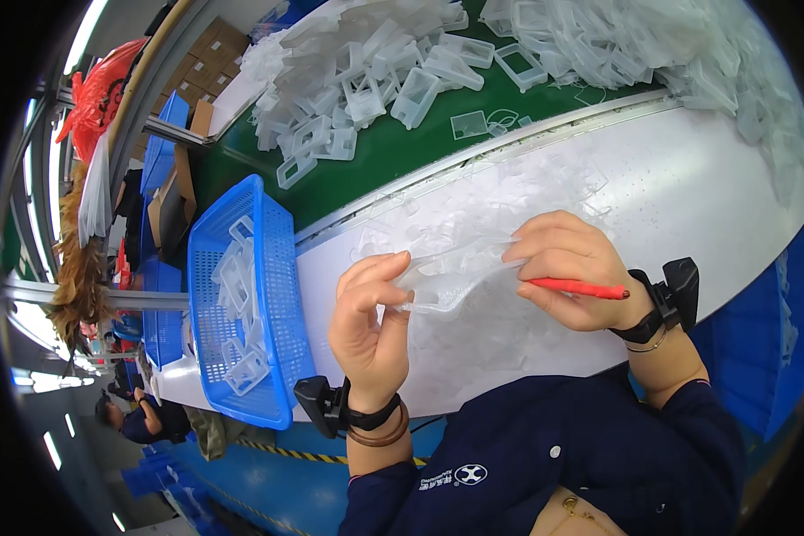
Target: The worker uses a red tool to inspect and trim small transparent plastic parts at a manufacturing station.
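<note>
Between my two hands, above the white tabletop, stretches a soft translucent plastic piece [451, 275], probably a case like those in the pile. My left hand [371, 308] pinches its left end between thumb and fingers. At the other end, my right hand [573, 268] grips it with the fingertips. A slim red pen-like tool [581, 288] is also tucked in my right hand, its dark tip pointing toward the wrist. Whether a blade or a point is on the tool's hidden end, I cannot tell. Thin clear scraps [473, 344] lie under both hands.
A blue perforated basket [286, 313] on the left holds several translucent frames [235, 286]. Translucent cases [415, 94] are heaped on the green surface [232, 147] beyond a metal rail [482, 156]. A blue bin [741, 357] stands at the right. Another person [143, 418] is far left.
</note>
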A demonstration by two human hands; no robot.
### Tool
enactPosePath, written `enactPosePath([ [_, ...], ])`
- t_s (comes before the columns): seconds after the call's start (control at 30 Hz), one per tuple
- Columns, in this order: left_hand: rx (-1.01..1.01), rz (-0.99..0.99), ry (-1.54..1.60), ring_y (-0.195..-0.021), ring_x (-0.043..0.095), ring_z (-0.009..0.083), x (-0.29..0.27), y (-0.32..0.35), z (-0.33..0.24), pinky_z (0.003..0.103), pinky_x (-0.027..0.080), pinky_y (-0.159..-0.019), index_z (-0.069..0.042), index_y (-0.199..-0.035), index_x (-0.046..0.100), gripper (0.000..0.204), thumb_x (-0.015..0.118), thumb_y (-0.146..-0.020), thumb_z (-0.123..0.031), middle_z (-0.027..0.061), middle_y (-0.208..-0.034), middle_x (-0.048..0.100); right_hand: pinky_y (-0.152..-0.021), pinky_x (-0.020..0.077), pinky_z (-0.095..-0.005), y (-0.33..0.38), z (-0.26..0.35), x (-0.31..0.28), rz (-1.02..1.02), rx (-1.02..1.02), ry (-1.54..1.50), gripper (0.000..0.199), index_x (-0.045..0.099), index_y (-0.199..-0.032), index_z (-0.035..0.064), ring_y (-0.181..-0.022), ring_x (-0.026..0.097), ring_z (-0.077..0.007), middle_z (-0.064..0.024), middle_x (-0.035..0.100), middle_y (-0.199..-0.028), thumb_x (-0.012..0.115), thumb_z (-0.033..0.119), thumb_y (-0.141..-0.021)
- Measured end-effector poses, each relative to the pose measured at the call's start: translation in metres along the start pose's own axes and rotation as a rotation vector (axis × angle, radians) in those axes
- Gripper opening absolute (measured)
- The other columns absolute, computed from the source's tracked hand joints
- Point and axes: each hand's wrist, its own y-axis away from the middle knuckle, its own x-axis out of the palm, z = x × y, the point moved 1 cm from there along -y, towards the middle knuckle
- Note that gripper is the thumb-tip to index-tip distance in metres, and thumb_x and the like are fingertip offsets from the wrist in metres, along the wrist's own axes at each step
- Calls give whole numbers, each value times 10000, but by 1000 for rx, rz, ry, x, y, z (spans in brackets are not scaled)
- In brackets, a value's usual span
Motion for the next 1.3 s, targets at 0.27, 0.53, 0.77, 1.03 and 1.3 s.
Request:
enactPosePath([
  [0.27, 104, -463, -372, -963, 546, 266, -66, 13, -25, 299, 460, -767, 34, -1006, 499, 298, 527, -723, 124, 223, -1098, 541, -839, 445, -341, 12, -6, -8, -229, 363, -924, 99, 587, -770, 28, -975, 575, -230, -184, 575, -1094, 580, 119, -809],
  [0.53, 54, -338, -1255, -935, 544, 302, -72, -54, 14, 388, 393, -849, -21, -1048, 570, 286, 612, -774, -91, 142, -985, 588, -784, 457, -311, 13, -19, -18, -381, 522, -764, 126, 593, -792, 14, -866, 583, -185, -142, 609, -970, 542, 120, -840],
  [0.77, -181, 25, -1108, -808, 555, 356, 44, -141, 179, 422, 421, -745, -48, -770, 682, 428, 525, -823, -442, 203, -825, 616, -762, 458, -296, 10, -25, -17, -425, 593, -699, 122, 600, -800, 6, -843, 572, -169, -114, 619, -906, 549, 106, -848],
  [1.03, -509, -99, -248, -813, 577, 179, 51, -164, 226, 285, 446, -701, -49, -839, 543, 190, 648, -758, -185, 63, -834, 590, -764, 454, -295, 14, -27, -15, -439, 627, -717, 94, 601, -820, 2, -840, 572, -164, -108, 622, -906, 552, 78, -843],
  [1.3, -361, -62, 541, -887, 577, 134, 53, -109, 76, 246, 406, -830, -31, -1009, 420, 283, 584, -791, 45, 83, -928, 618, -747, 444, -286, 13, -24, -14, -510, 491, -510, 62, 615, -843, 19, -866, 560, -175, -100, 603, -942, 590, 71, -823],
])
